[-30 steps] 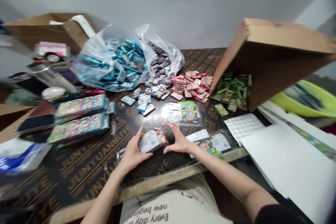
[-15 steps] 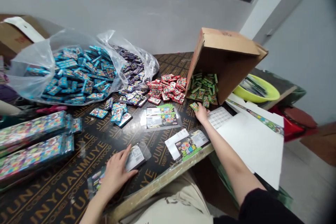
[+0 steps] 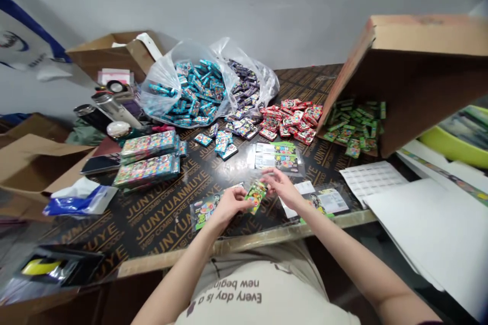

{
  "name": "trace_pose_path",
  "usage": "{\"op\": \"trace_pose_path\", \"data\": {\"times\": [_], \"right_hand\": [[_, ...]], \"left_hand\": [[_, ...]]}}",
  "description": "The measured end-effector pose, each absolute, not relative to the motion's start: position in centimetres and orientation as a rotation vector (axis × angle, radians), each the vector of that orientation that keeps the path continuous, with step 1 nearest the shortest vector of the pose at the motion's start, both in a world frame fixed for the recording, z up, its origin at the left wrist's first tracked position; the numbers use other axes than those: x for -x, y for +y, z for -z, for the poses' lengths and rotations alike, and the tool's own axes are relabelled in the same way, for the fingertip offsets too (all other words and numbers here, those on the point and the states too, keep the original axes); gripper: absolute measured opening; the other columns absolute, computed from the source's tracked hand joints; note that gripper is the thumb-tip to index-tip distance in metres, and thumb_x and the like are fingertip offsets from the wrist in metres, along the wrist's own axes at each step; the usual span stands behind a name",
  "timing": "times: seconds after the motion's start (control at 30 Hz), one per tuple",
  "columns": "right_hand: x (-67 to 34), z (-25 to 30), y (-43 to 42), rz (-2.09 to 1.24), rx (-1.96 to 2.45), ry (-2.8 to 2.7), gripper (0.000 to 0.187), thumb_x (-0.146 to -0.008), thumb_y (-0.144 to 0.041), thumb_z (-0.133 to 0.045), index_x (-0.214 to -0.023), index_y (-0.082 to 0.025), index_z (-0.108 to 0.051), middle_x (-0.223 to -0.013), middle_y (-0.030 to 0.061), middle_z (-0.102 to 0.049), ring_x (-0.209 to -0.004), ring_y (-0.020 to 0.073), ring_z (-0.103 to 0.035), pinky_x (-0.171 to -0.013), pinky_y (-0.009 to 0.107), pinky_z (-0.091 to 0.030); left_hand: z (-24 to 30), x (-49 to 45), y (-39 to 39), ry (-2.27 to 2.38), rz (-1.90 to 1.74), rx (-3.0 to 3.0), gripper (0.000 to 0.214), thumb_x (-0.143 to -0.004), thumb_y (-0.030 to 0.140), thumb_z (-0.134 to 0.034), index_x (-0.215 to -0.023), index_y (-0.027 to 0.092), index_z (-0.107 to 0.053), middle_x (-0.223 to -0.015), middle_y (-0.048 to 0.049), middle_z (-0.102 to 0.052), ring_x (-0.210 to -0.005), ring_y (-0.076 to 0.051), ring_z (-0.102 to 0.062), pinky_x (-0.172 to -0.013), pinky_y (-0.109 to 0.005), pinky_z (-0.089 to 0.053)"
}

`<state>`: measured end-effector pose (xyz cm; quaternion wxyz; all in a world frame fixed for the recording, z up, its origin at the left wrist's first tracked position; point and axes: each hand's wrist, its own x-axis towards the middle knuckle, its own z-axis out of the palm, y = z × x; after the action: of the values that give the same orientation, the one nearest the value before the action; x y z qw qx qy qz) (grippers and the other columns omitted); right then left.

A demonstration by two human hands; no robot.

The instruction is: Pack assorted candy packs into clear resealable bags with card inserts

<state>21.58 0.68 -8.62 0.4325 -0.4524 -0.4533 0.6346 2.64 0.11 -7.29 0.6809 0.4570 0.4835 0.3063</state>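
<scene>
My left hand (image 3: pixel 227 205) and my right hand (image 3: pixel 281 188) both pinch a small green packet (image 3: pixel 256 195) just above the dark printed tabletop (image 3: pixel 163 213), near its front edge. Under my left hand lies a clear sleeve with a colourful card (image 3: pixel 204 210). Another clear sleeve with a label (image 3: pixel 324 201) lies right of my right hand. A filled clear pack (image 3: pixel 278 156) rests just beyond my hands.
Behind are bags of blue packets (image 3: pixel 190 92) and purple packets (image 3: pixel 247 86), a red packet pile (image 3: pixel 293 119), and a tipped cardboard box (image 3: pixel 412 71) spilling green packets (image 3: pixel 353 124). Stacked colourful packs (image 3: pixel 148 157) lie left; white sheets (image 3: pixel 427 223) right.
My right hand came back from the green packets by the box with a green packet. My left hand lifted off the sleeve and now grips that packet too.
</scene>
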Motion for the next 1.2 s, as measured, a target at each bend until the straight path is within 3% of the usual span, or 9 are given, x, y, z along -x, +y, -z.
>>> {"op": "trace_pose_path", "data": {"times": [0.07, 0.13, 0.2, 0.37, 0.5, 0.7, 0.9, 1.03, 1.2], "right_hand": [[-21.1, 8.4, 0.6, -1.255, 1.134, -1.337, 0.057, -0.07, -0.048, -0.063, -0.119, -0.027, -0.042, -0.112, 0.0061, -0.056, -0.078, 0.016, -0.06, -0.069, 0.031, -0.049], [-20.5, 7.9, 0.2, -0.983, 1.102, -1.67, 0.083, -0.058, -0.043, -0.073, -0.129, -0.027, -0.034, -0.132, 0.009, -0.041, -0.111, 0.0252, -0.048, -0.092, 0.04, -0.039], [-20.1, 7.6, -0.4, -0.793, 1.056, -1.942, 0.09, -0.054, -0.035, -0.076, -0.133, -0.025, -0.032, -0.135, 0.0089, -0.038, -0.122, 0.0281, -0.036, -0.101, 0.043, -0.028], [-20.5, 9.0, -0.2, -0.541, 1.163, -2.022, 0.073, -0.058, -0.023, -0.066, -0.126, -0.022, -0.039, -0.123, 0.0083, -0.049, -0.115, 0.0263, -0.043, -0.098, 0.04, -0.03], [-21.4, 11.7, 1.1, -0.467, 1.29, -2.103, 0.077, -0.056, -0.031, -0.072, -0.126, -0.019, -0.041, -0.121, 0.0117, -0.052, -0.113, 0.0296, -0.045, -0.096, 0.044, -0.028], [-21.2, 12.7, 1.4, -0.906, 1.08, -2.163, 0.091, -0.05, -0.035, -0.079, -0.13, -0.023, -0.037, -0.126, 0.0096, -0.05, -0.114, 0.0278, -0.047, -0.097, 0.042, -0.031], [-19.5, 9.6, 1.6, -1.135, 1.1, -1.397, 0.09, -0.056, -0.035, -0.077, -0.132, -0.029, -0.03, -0.124, 0.0077, -0.052, -0.116, 0.0231, -0.048, -0.097, 0.04, -0.034], [-16.3, 7.6, 2.0, -1.265, 1.086, -0.684, 0.066, -0.071, -0.042, -0.062, -0.128, -0.029, -0.031, -0.096, 0.0031, -0.064, -0.082, 0.018, -0.063, -0.07, 0.032, -0.048], [-14.2, 6.8, 2.2, -1.178, 1.113, -0.5, 0.039, -0.062, -0.021, -0.061, -0.098, -0.023, -0.047, -0.059, -0.0066, -0.058, -0.055, 0.0126, -0.056, -0.053, 0.022, -0.043]], "left_hand": [[7.5, -2.5, -0.3, 1.105, -0.698, -0.914, 0.031, -0.051, 0.029, -0.078, -0.069, 0.011, -0.06, -0.059, -0.0016, -0.064, -0.049, -0.013, -0.059, -0.047, -0.021, -0.044], [7.9, -2.5, -0.4, 1.081, -0.725, -0.823, 0.034, -0.054, 0.031, -0.076, -0.076, 0.011, -0.06, -0.064, -0.0037, -0.065, -0.051, -0.014, -0.061, -0.049, -0.024, -0.046], [8.2, -2.6, -0.5, 1.039, -0.723, -0.804, 0.035, -0.055, 0.032, -0.076, -0.079, 0.012, -0.06, -0.068, -0.0051, -0.066, -0.052, -0.014, -0.062, -0.052, -0.025, -0.048], [9.1, -0.6, -0.1, 1.272, -0.796, -1.308, 0.042, -0.063, 0.046, -0.068, -0.09, 0.014, -0.063, -0.087, -0.0106, -0.067, -0.078, -0.024, -0.065, -0.073, -0.038, -0.049], [10.8, 2.5, 0.7, 1.499, -0.583, -2.104, 0.091, -0.044, 0.043, -0.078, -0.126, 0.02, -0.045, -0.124, -0.0142, -0.053, -0.121, -0.035, -0.04, -0.102, -0.053, -0.02], [12.2, 3.9, 0.6, 1.331, -0.446, -2.233, 0.114, -0.048, 0.035, -0.078, -0.14, 0.022, -0.013, -0.126, -0.0112, -0.05, -0.112, -0.027, -0.049, -0.105, -0.052, -0.013], [10.4, 2.4, 1.0, 1.475, -0.917, -1.884, 0.098, -0.046, 0.037, -0.079, -0.133, 0.021, -0.037, -0.106, -0.0071, -0.052, -0.099, -0.025, -0.052, -0.09, -0.039, -0.04], [10.2, -0.9, 1.0, 1.373, -1.29, -1.348, 0.061, -0.06, 0.039, -0.072, -0.115, 0.018, -0.056, -0.09, -0.0032, -0.057, -0.087, -0.018, -0.056, -0.082, -0.032, -0.043], [9.6, -5.3, -0.4, 1.121, -1.413, -0.586, 0.036, -0.072, 0.048, -0.059, -0.077, 0.013, -0.064, -0.069, -0.0016, -0.064, -0.064, -0.013, -0.059, -0.065, -0.026, -0.046]]}}
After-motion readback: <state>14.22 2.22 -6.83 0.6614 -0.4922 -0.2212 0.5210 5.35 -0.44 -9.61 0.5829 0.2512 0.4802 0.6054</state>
